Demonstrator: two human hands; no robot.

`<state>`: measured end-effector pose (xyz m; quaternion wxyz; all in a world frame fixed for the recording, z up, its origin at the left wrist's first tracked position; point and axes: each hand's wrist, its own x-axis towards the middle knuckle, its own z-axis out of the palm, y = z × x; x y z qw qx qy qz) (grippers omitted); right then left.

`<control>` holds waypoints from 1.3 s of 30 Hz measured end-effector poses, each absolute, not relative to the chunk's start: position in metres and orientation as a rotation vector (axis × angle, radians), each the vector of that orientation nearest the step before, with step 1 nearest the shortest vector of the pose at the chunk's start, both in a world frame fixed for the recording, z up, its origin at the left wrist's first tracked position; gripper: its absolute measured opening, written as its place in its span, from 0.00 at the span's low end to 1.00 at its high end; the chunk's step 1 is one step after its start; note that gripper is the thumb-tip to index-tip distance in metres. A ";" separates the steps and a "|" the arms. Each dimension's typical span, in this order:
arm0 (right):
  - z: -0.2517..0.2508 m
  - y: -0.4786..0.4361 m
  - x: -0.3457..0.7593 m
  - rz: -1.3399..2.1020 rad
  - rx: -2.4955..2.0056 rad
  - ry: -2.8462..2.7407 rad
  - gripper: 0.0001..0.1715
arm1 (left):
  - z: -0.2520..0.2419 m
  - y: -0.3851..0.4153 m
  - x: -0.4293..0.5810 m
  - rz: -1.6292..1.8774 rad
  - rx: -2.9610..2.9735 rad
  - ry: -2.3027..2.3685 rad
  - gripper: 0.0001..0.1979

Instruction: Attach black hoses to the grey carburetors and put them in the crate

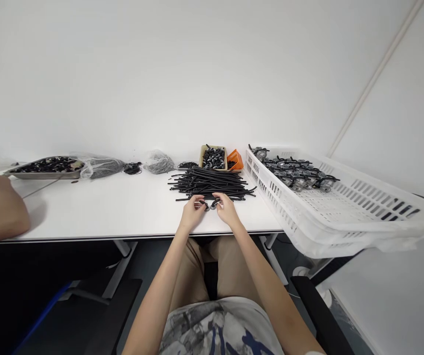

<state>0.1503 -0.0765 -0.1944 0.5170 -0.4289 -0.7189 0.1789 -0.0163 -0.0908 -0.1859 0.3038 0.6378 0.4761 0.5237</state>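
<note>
Both my hands are close together over the front part of the white table [86, 207], a small gap between them. My left hand [193, 212] pinches a small black-and-grey piece [206, 206]. A similar small black-and-grey piece [214, 203], curved in outline, is between the closed fingertips of my right hand [227, 211]. Both pieces are too small to name exactly. Just beyond my fingers lies a pile of thin black tubes [212, 181], mostly lying crosswise.
Behind the tubes stand a beige tray [201, 165] of small black-and-grey parts and a tilted orange basket [238, 160]. A white crate [345, 217] with clear-and-black assemblies [297, 172] is at right. Plastic bags [103, 166] and a metal tray [79, 173] line the left back; another person's arm [1, 212] is at far left.
</note>
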 end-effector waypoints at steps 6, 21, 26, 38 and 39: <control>-0.191 -0.077 0.152 0.353 -1.056 -1.654 0.25 | -0.182 -0.094 -0.018 1.403 1.706 1.295 0.13; -0.196 -0.073 0.153 0.409 -1.188 -1.544 0.16 | -0.184 -0.093 -0.018 1.426 1.567 1.336 0.11; -0.199 -0.070 0.154 0.421 -1.252 -1.534 0.15 | -0.183 -0.094 -0.018 1.408 1.575 1.374 0.10; -0.202 -0.068 0.158 0.349 -1.341 -1.566 0.11 | -0.184 -0.092 -0.019 1.411 1.680 1.570 0.08; -0.202 -0.069 0.158 0.345 -1.342 -1.569 0.11 | -0.184 -0.092 -0.019 1.403 1.692 1.593 0.08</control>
